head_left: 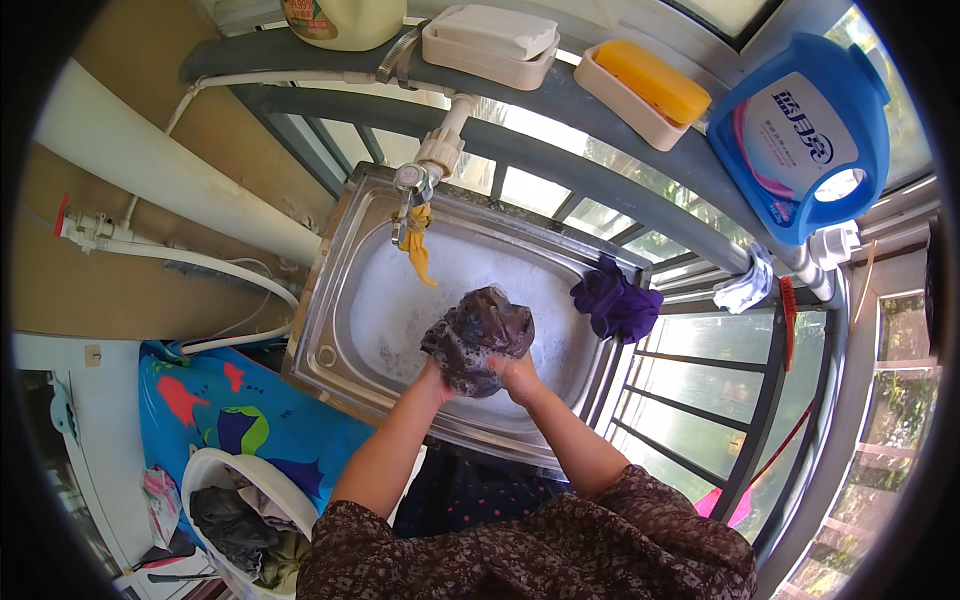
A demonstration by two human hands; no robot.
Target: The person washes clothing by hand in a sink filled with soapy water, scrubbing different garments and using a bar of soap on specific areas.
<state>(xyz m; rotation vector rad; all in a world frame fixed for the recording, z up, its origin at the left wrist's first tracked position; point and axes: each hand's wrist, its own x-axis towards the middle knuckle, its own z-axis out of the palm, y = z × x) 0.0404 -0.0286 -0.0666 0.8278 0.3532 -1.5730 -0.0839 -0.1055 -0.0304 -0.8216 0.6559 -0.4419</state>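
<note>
A bunched dark brown cloth [480, 337], wet and dotted with suds, is held between my two hands above the soapy water [390, 300]. My left hand [441, 382] grips its lower left side, the fingers mostly hidden under the fabric. On the lower right, my right hand [517, 375] has its thumb against the cloth. Beneath them is a stainless steel sink [322, 300] holding foamy water. Over its back edge hangs a metal tap [411, 187] with a yellow cloth strip [417, 244] tied on its spout. A purple cloth [619, 300] lies crumpled on the right rim.
A ledge behind the sink carries a white soap bar [495, 30], an orange soap bar [652, 79] in a dish and a blue detergent jug [799, 142]. At lower left stands a white bucket [289, 487] of clothes. Metal railings [697, 360] run along the right.
</note>
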